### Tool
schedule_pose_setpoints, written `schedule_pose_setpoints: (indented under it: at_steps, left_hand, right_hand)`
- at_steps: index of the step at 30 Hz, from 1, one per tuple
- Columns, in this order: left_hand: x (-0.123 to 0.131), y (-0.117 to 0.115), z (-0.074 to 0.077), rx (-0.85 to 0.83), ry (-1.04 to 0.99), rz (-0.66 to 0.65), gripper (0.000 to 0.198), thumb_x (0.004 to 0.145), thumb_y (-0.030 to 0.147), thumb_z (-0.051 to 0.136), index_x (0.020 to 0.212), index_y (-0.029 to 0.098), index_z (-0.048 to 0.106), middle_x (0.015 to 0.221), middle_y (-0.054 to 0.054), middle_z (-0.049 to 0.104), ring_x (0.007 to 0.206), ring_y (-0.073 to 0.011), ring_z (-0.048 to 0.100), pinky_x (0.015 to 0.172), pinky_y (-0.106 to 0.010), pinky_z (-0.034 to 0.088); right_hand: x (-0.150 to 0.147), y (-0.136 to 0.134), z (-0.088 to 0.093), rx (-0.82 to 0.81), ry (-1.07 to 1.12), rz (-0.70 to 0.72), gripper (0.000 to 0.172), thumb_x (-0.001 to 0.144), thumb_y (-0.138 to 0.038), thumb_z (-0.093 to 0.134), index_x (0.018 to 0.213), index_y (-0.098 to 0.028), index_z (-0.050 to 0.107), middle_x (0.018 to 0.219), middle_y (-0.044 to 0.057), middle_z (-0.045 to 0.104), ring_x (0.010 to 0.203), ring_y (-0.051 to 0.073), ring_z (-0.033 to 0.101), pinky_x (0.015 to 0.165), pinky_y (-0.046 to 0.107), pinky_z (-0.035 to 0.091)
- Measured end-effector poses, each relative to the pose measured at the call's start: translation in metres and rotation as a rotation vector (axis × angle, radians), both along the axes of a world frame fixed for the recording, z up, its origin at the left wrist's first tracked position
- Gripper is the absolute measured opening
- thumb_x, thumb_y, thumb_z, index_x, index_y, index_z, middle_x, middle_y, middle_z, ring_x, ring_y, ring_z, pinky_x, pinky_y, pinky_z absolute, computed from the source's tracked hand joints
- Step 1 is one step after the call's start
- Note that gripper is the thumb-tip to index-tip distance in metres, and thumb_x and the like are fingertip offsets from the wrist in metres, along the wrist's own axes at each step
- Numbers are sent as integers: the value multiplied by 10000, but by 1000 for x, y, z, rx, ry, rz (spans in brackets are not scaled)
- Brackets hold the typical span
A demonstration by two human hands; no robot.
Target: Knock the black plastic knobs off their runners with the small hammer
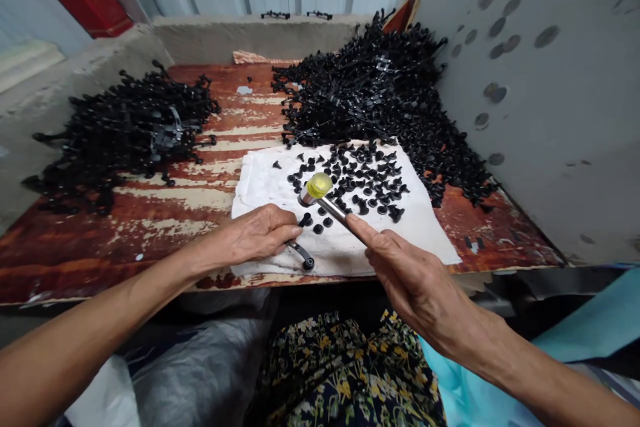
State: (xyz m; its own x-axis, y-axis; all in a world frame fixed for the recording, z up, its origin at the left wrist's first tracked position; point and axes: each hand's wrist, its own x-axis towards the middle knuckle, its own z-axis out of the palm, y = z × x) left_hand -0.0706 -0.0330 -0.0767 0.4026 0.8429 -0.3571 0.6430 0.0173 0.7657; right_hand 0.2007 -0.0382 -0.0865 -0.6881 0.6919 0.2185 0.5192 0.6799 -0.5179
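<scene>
My left hand (263, 234) is closed around a black bracket-like part (301, 254), whose thin arm and round end stick out below my fingers onto the white cloth (345, 260). In my right hand (407, 270) is a mallet (319, 185) with a yellow head face and a metal handle, my index finger stretched along the handle. The mallet head hangs just above and right of my left fingertips. Small black plugs (370, 177) with round flat bases lie scattered over the cloth beyond the mallet. My grip hides the middle of the held part.
A large heap of black parts (360, 90) rises at the back right, against a grey panel (530, 94). Another black heap (135, 134) lies on the left of the worn red-brown tabletop (240, 114). A concrete ledge (210, 37) runs along the back.
</scene>
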Motion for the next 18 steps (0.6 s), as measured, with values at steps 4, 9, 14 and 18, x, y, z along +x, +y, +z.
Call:
schedule_pose_setpoints:
  at_steps: [4,9,14,18]
  left_hand:
    - [-1,2,0,10,29,11,451,907,515,400,606,180,427,504,43,379,442,-67,279,413,-198,208]
    - [1,1,4,10,68,28,392,886,453,425,605,180,428,512,36,390,447,-73,309,417,-196,218]
    - [2,0,2,-34,-21,27,410,895,481,418,609,187,421,512,36,383,445,-76,289,408,-201,213]
    - [3,1,1,-23,7,45,383,877,437,447,586,189,420,496,37,379,440,-80,301,407,-203,218]
  right_hand:
    - [2,-1,2,59,-19,19,543,965,-123,350,1500,-213,365,741,26,555,524,131,501,520,244,469]
    - [1,-2,5,178,124,-7,612,953,-84,377,1534,-246,273,797,32,582,551,131,507,520,224,460]
    - [4,-1,4,131,-3,34,607,930,-78,377,1516,-230,329,794,40,599,563,140,553,529,235,500]
    - [5,-2,3,160,84,-5,674,917,-60,392,1546,-259,254,842,52,625,617,149,583,572,237,524]
